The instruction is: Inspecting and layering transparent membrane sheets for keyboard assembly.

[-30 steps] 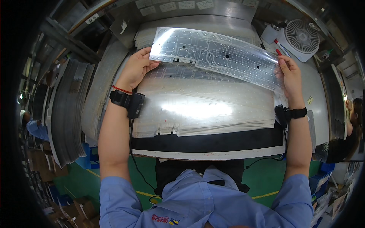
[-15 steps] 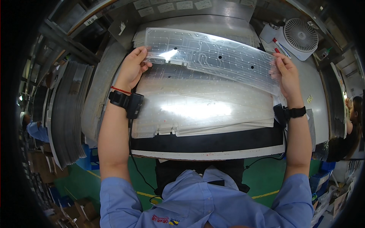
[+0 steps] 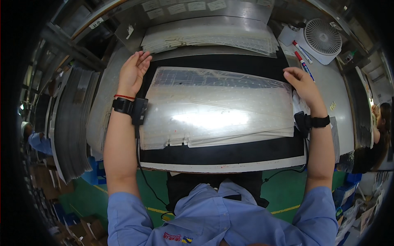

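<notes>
A pile of clear plastic keyboard circuit sheets (image 3: 230,100) lies fanned on the black mat (image 3: 230,158) in front of me, bright with glare. My left hand (image 3: 134,74) hovers off its far left corner, fingers apart and holding nothing. Beyond the far right corner of the pile, my right hand (image 3: 303,84) is also empty, its fingers loosely bent and partly hidden by the back of the hand. Farther back rests a second pile of similar sheets (image 3: 209,37), its edges uneven. Both wrists wear black straps with small boxes and cables.
At the back right stand a white fan (image 3: 323,37) and a white bottle (image 3: 287,36), with a red marker (image 3: 301,61) nearby. Tall stacks of grey sheets (image 3: 74,123) flank the table on the left. Other people are partly visible at both sides.
The circuit sheet stretched between my hands has been let go; both hands are now empty and slightly farther apart. The far pile, earlier mostly covered by that sheet, is in full view.
</notes>
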`<state>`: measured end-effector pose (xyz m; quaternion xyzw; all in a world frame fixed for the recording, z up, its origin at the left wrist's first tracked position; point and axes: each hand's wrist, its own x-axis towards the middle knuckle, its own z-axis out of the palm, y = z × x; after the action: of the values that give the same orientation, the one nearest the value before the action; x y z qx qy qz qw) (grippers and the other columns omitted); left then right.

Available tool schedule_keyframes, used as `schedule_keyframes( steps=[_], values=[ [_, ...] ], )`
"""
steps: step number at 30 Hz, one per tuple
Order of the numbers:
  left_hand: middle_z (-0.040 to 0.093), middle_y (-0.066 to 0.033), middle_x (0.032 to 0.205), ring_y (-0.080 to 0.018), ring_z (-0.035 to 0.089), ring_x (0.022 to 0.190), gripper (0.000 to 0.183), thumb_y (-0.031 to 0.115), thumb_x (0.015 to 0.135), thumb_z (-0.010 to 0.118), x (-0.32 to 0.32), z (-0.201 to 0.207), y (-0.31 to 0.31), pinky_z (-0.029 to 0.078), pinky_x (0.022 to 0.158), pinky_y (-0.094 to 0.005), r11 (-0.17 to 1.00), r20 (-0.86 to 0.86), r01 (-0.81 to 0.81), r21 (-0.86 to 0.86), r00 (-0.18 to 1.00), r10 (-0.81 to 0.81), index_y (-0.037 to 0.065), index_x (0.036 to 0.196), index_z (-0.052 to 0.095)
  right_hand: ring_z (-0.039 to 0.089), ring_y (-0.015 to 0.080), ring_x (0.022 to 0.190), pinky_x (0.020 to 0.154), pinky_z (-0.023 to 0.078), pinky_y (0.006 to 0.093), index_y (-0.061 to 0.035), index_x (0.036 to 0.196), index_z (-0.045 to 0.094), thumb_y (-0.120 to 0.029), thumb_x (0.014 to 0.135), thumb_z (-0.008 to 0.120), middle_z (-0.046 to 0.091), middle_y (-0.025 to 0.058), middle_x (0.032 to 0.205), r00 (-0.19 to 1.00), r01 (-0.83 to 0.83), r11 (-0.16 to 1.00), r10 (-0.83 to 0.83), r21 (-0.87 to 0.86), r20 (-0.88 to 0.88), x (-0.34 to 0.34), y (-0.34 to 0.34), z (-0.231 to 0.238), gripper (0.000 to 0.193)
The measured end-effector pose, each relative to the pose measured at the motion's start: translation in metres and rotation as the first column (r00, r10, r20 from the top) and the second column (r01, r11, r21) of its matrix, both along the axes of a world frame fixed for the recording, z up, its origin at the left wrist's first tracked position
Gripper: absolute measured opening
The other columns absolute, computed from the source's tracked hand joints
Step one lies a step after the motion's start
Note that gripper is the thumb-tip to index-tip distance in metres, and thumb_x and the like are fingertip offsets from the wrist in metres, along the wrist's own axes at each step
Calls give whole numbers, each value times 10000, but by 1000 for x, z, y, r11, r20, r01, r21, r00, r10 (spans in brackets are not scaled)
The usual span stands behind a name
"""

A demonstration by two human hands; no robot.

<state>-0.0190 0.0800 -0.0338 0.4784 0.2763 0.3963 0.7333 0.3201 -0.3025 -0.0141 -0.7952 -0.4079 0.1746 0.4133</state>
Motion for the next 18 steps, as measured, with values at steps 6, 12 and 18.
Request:
schedule_keyframes(
  steps=[6,12,18],
  values=[
    [606,-57,891,-192,619,873,227,277,1005,487,-6,-7,12,507,729,-269,999,-45,-13,-32,999,11,66,958,556,518,79,729,684,429,227,-8,1063,678,-159,826,702,609,-8,811,984,-151,978,163,-142,73,-9,-3,13,283],
    [633,-121,1106,-196,602,1018,266,288,1003,490,3,7,-10,492,875,-289,993,-272,46,109,962,-15,39,1055,572,509,47,727,669,412,197,-28,1081,671,-114,920,606,613,-37,819,981,-67,981,97,181,-165,-2,-1,1,194],
    [570,-150,1262,-205,571,1125,397,258,1007,473,6,14,-23,469,963,-301,969,-396,213,123,906,-149,-26,1284,471,544,53,821,743,426,194,-42,1073,668,-116,950,568,645,-14,910,993,-41,966,67,254,-93,5,0,-1,175]
  ],
)
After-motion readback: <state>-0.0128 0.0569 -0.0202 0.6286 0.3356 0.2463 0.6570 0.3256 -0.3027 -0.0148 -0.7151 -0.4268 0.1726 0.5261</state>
